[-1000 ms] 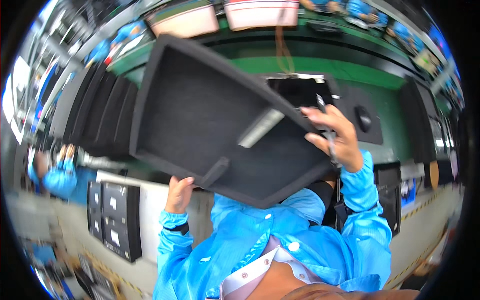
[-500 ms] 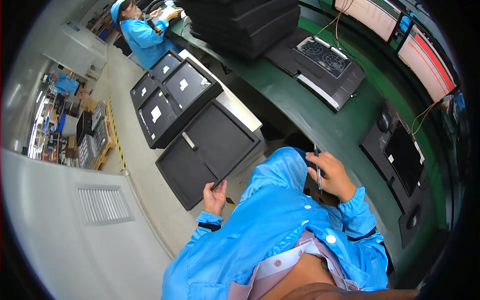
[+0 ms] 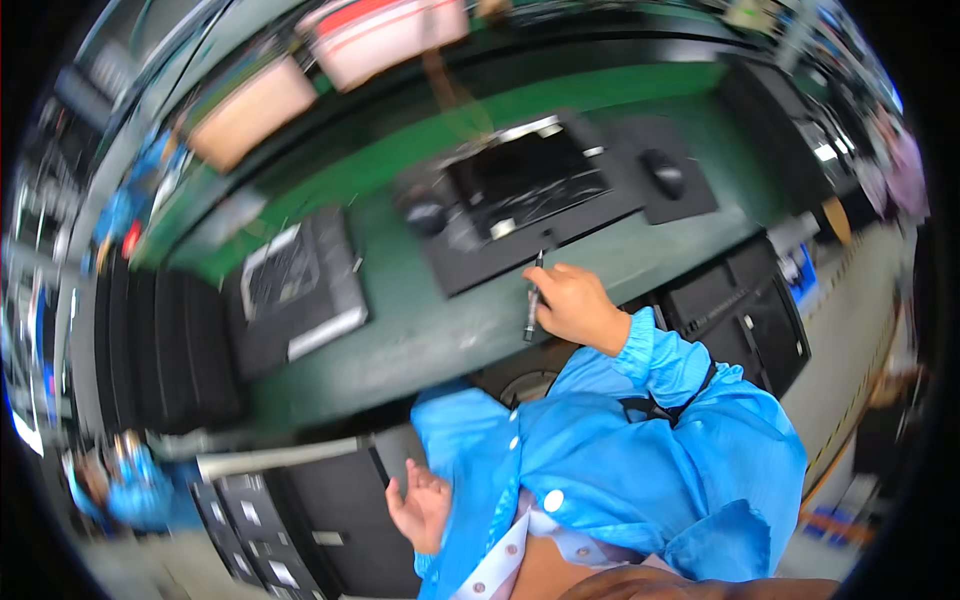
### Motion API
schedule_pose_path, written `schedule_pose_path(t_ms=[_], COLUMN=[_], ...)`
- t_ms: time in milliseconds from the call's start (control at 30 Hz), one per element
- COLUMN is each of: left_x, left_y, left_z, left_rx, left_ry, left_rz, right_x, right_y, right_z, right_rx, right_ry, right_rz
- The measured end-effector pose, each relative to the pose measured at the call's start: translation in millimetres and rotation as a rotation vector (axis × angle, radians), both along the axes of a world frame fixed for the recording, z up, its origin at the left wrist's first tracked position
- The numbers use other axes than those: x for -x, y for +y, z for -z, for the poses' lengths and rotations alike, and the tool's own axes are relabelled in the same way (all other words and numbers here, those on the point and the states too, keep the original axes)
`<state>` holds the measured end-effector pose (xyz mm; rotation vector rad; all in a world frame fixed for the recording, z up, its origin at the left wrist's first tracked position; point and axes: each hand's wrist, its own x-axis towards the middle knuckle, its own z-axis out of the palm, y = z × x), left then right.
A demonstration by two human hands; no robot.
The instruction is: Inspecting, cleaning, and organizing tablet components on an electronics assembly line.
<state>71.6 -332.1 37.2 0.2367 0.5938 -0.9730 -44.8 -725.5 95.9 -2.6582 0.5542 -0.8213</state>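
Observation:
My right hand (image 3: 578,308) is closed around a slim, pen-shaped black and silver tool (image 3: 532,305), held over the front edge of the green bench (image 3: 420,345). Beyond it on the bench, a flat dark panel with a glossy screen (image 3: 525,172) lies on a black mat (image 3: 465,277). My left hand (image 3: 420,505) is empty with its fingers apart, low beside my blue smock. Nearest to that hand is a black foam tray (image 3: 345,485), which it does not appear to touch.
Black mice (image 3: 663,173) flank the panel. Farther left lie a dark device with a patterned plate (image 3: 283,268) and a stack of black foam trays (image 3: 150,350). Monitors (image 3: 385,40) stand behind. At lower left are partitioned trays (image 3: 245,515) and a blue-clad person (image 3: 135,495).
The view has swung right, from the floor trays to the bench. My left hand has let go of the black tray's edge. The pen-shaped tool stays in my right hand.

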Motion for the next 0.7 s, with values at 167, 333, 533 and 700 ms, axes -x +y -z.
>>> schedule_pose_path(t_ms=[167,333,533,700], left_x=[-40,-39,4,28], left_y=[-121,-254,-365,-398], left_z=[-66,-62,-45,-52], left_rx=[-0.119,-0.648,-0.261,0.118], left_ry=[-0.934,-2.471,-2.526,-0.844], left_rz=[0.252,0.422,0.470,0.885], right_x=[27,49,98,76], right_y=[-28,-49,-215,-285], right_z=[20,24,10,6], right_rx=[-0.152,-0.059,0.265,0.146], right_ry=[0.199,-0.103,-0.108,0.188], right_rz=[0.106,0.141,0.474,0.072])
